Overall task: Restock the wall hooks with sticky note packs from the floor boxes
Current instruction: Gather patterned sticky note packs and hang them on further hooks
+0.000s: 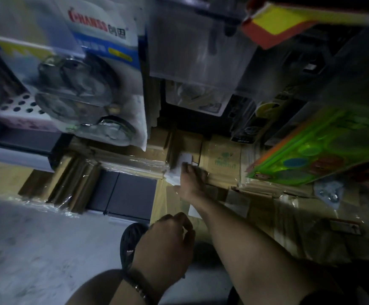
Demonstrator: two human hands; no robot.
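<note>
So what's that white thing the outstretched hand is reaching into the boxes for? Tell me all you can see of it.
The white packet looks like a flat, pale, papery or plastic-wrapped piece, partly blurred, so no print or colour of its contents can be made out. It lies tilted among the cardboard boxes on the floor, by a strip of shiny clear wrap. The right hand rests its fingers on its near edge, covering part of it. Whether it is gripped yet is unclear.

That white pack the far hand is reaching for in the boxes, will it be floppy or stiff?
The white pack looks thin and flat, so probably light and slightly bendy. Its glossy wrap may be slippery. The right hand covers part of it.
</note>
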